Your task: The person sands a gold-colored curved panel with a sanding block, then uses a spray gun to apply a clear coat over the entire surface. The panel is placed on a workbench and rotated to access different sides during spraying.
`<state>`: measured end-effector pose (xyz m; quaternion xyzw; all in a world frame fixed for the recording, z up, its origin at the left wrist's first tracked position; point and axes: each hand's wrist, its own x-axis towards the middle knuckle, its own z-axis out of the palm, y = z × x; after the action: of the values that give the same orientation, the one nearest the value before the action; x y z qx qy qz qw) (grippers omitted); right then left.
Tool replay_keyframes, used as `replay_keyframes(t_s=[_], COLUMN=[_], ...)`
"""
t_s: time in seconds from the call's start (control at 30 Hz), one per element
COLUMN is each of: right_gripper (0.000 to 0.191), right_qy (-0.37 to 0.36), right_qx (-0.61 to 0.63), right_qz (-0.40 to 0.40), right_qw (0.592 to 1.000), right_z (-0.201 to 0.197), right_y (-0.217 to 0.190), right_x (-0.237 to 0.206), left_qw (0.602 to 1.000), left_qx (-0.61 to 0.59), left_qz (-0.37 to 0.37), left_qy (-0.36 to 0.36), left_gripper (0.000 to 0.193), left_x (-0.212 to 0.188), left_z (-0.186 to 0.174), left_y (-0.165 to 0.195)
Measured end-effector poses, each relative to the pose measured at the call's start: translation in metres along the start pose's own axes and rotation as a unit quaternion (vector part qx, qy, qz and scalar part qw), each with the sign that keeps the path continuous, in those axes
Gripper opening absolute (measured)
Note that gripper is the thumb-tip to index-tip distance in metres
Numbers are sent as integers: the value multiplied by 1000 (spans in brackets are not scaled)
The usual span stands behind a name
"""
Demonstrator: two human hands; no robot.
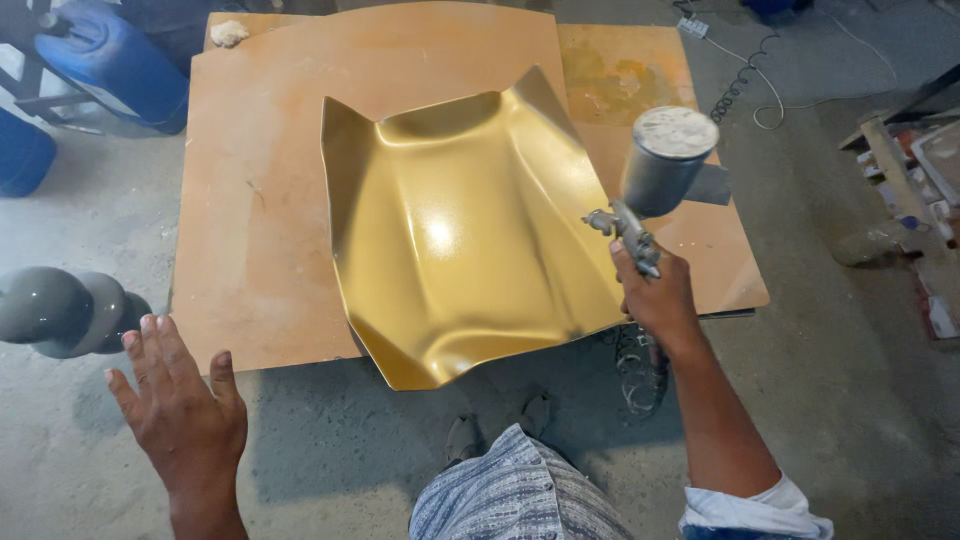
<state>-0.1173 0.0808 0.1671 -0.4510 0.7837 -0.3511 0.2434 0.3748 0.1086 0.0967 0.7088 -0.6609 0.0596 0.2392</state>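
My right hand (657,297) grips the handle of a grey metal spray gun (652,180) with a round cup on top, held over the right edge of a curved gold-painted metal panel (450,240). The glossy panel lies on an orange-brown board (250,200) on the floor. My left hand (182,408) hovers empty with spread fingers at the lower left, off the board's front corner. A coiled hose (640,370) hangs below my right hand.
Blue plastic drums (110,60) stand at the top left. A grey rounded part (60,310) lies left of the board. Wooden scraps (915,190) sit at the right. A coiled cable (745,85) runs across the concrete floor. My knee in striped cloth (515,495) is below.
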Motion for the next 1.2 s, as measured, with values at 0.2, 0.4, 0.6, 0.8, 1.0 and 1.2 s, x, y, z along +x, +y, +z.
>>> replay_keyframes(t_s=[0.2,0.4,0.6,0.8,1.0,1.2], right_gripper=[38,38,39,31,46,44], right_qy=[89,84,-57,-191,-243,-152], right_qx=[-41,-91,-16,63,83,99], right_qz=[-60,-131,-77,-76,-38,-106], right_qw=[993,984,995,977,966,978], right_z=[-28,-8,46,89,110,104], right_y=[13,-3,-48,-90,-113,-100], right_x=[11,12,0,-15,-5,30], left_qw=[1000,1000,999,998,996,995], left_qx=[-2,0,7,40,63,86], left_qz=[12,-3,-32,-52,-67,-51], left_qy=[6,3,-5,-11,-8,10], left_gripper=[65,64,65,65,65,64], left_x=[6,1,-9,-27,-44,-54], left_z=[4,3,-3,-10,-11,-1], left_y=[4,-1,-11,-26,-40,-55])
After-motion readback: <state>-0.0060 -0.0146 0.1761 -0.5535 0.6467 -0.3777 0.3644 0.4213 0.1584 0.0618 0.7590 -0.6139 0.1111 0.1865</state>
